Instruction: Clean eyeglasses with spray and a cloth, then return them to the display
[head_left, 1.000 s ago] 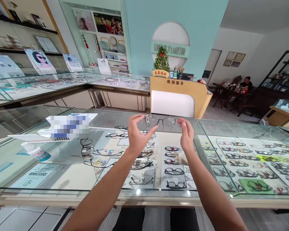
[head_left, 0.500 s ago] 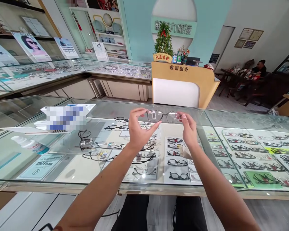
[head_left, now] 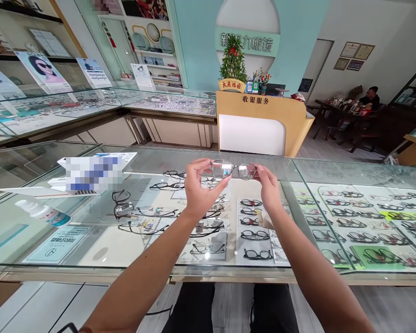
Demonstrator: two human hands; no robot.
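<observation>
Both my hands hold a pair of eyeglasses point(head_left: 234, 169) up above the glass showcase point(head_left: 263, 273), its lenses turned toward the far side of the room. My left hand point(head_left: 201, 189) grips the left end of the frame, with the thumb reaching under the left lens. At the other end, my right hand point(head_left: 268, 187) pinches the frame near the hinge. A beige cloth point(head_left: 264, 219) shows beneath my right wrist. More eyeglasses point(head_left: 128, 209) rest on the showcase left of my hands, and several frames point(head_left: 254, 235) lie in rows below.
A white spray bottle point(head_left: 43, 212) with blue liquid lies on the left of the glass, near an open white box point(head_left: 90, 173) and a pale blue card point(head_left: 55, 243). Beyond stands a wooden counter point(head_left: 263, 104) with a plant. A person point(head_left: 371, 97) sits at a far-right table.
The eyeglasses have tilted slightly in my hands, so the lens reflections differ. My right hand has shifted a little left and down, and the view has moved slightly.
</observation>
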